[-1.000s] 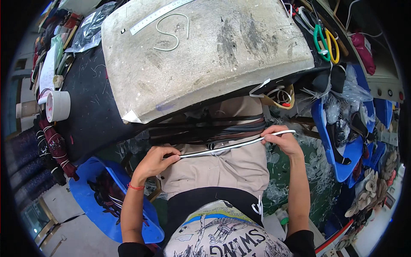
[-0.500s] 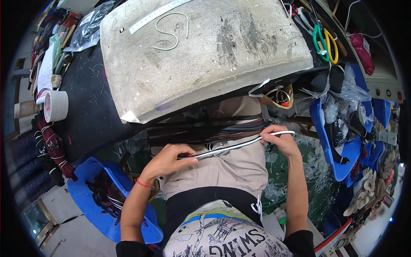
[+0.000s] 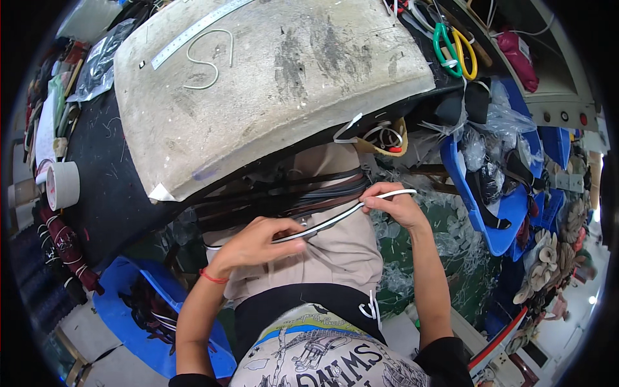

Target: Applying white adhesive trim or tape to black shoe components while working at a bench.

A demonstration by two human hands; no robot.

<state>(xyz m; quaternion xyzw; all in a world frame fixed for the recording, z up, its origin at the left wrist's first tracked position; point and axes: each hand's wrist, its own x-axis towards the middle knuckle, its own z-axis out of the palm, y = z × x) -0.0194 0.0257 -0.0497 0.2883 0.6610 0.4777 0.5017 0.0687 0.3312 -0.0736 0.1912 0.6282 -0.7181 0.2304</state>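
**Thin strip stretched between two hands over the lap**

The left hand (image 3: 255, 242) pinches one end of a thin white-edged strip (image 3: 335, 218), fingers clenched around it. The right hand (image 3: 393, 203) grips the far end, which pokes out past the fingertips. The strip hangs over the lap, just below the worktop (image 3: 271, 77) front edge. Even tension and a firm pinch at both ends should keep it from twisting.

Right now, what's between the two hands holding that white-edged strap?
In the head view, only the strap itself spans from the left hand to the right hand, over the person's beige-trousered lap.
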